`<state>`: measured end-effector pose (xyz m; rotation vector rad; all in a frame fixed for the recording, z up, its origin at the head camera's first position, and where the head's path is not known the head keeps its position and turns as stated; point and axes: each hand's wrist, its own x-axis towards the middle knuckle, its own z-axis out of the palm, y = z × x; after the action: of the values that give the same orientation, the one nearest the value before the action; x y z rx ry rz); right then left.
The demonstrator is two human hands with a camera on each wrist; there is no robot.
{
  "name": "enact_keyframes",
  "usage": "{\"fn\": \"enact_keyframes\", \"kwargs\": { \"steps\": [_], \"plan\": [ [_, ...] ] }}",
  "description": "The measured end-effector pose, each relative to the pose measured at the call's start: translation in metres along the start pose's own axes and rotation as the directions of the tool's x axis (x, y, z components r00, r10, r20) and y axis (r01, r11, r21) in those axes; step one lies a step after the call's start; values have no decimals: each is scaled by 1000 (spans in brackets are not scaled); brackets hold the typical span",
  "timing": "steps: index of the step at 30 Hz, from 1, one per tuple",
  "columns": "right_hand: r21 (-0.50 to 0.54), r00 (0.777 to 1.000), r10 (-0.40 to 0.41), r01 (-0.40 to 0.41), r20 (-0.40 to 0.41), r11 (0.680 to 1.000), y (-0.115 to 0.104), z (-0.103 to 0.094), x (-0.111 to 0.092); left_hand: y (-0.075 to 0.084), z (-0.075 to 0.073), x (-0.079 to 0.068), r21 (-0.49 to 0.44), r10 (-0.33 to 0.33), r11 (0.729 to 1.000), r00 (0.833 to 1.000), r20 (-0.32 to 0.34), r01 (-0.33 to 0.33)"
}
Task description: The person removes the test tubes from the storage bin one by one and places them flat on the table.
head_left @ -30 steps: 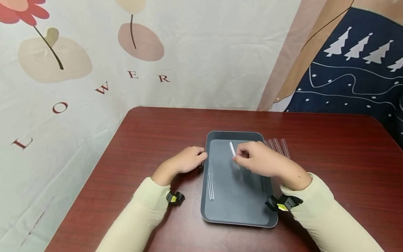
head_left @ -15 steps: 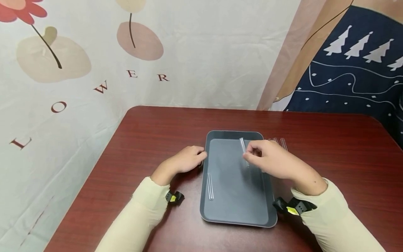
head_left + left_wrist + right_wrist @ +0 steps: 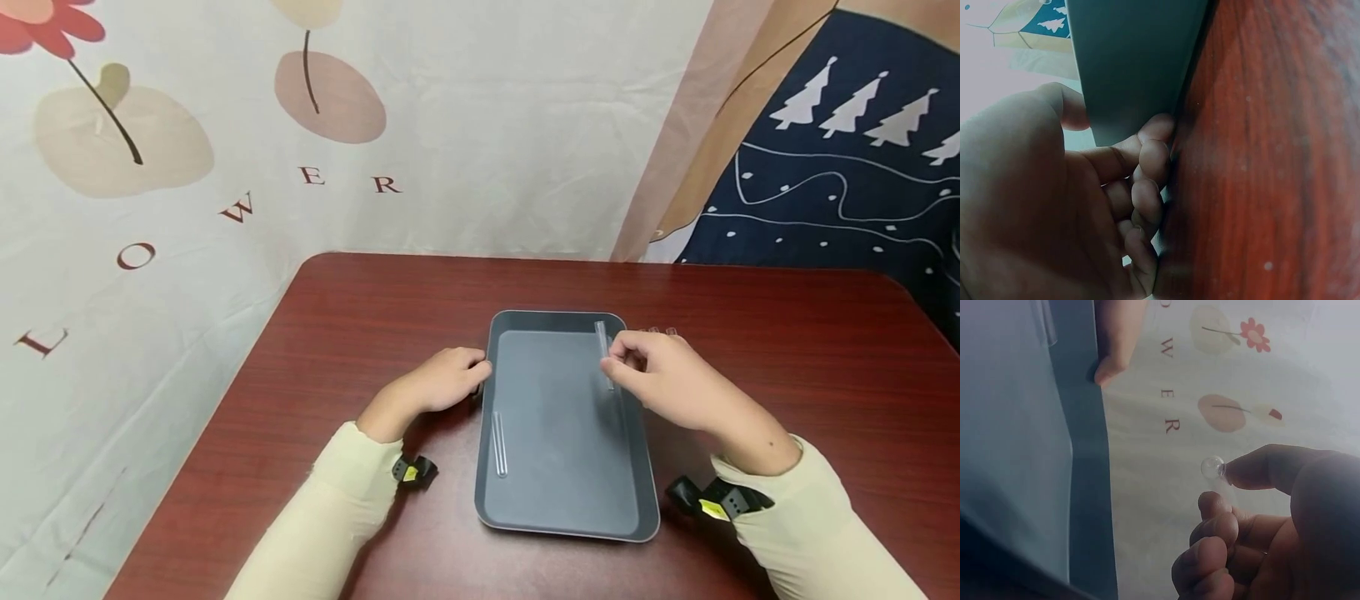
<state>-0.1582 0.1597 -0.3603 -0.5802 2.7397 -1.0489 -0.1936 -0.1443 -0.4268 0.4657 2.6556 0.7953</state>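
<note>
My right hand (image 3: 667, 375) pinches a clear glass test tube (image 3: 602, 336) between thumb and fingers, tilted, over the right side of the grey tray (image 3: 555, 492). In the right wrist view the rounded end of this test tube (image 3: 1212, 467) sticks out between thumb and forefinger. A second clear tube (image 3: 499, 446) lies lengthwise in the tray near its left wall. My left hand (image 3: 438, 383) holds the tray's left edge. In the left wrist view its thumb (image 3: 1074, 111) lies on the rim, while the curled fingers (image 3: 1154, 159) rest low against the outer wall.
To the right of the tray, tips of several more clear tubes (image 3: 671, 332) show behind my right hand; it hides most of them. The tray stands on a dark red wooden table (image 3: 390, 308). A printed cloth (image 3: 510, 125) hangs behind the far edge.
My right hand has moved right with the test tube, from above the tray's middle to its right side, and now covers more of the tubes beside it. The left hand stays put.
</note>
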Motion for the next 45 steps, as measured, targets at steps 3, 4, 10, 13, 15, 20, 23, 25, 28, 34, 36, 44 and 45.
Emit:
{"fn": "enact_keyframes", "kwargs": {
  "steps": [3, 4, 10, 13, 15, 20, 23, 25, 28, 34, 36, 44, 45],
  "plan": [
    [14, 1000, 28, -28, 0, 1000, 3, -2, -3, 0, 0, 0, -1, -1, 1000, 1000, 4, 1],
    [13, 999, 33, -33, -2, 999, 4, -3, -3, 0, 0, 0, -4, -1, 1000, 1000, 5, 1],
    [-18, 999, 37, -38, -17, 999, 11, -6, -5, 1, 0, 0, -5, 5, 1000, 1000, 3, -5],
    [-22, 999, 41, -42, -23, 999, 15, -8, -5, 1, 0, 0, -3, 6, 1000, 1000, 0, -6],
    [-26, 999, 45, -45, -31, 999, 18, -10, -5, 1, -1, 0, -3, 3, 1000, 1000, -2, -3],
    [-49, 997, 65, -67, -44, 997, 25, -15, -3, -1, 0, 0, -8, -2, 1000, 1000, 5, 2],
    [-66, 996, 73, -77, -53, 995, 30, -16, -1, -3, 0, 0, -9, -4, 1000, 1000, 5, 4],
    [-74, 995, 76, -81, -60, 994, 33, -17, 0, -3, 0, 1, -4, -3, 1000, 1000, 1, 3],
    [-90, 994, 79, -86, -69, 992, 36, -19, 0, -3, 0, 1, 1, 1, 1000, 1000, -1, -1],
    [-125, 992, 104, -113, -75, 986, 46, -25, 0, -2, 1, 2, -6, 4, 1000, 1000, 12, -4],
    [-151, 991, 109, -120, -81, 981, 50, -28, 1, -1, 1, 2, -13, 3, 1000, 1000, 17, -3],
    [-218, 986, 146, -161, -84, 962, 67, -35, 2, -1, 0, 2, -17, 1, 1000, 1000, 15, -1],
    [-222, 985, 151, -166, -82, 961, 69, -36, 2, -1, 0, 2, -19, 1, 1000, 1000, 16, 0]
  ]
}}
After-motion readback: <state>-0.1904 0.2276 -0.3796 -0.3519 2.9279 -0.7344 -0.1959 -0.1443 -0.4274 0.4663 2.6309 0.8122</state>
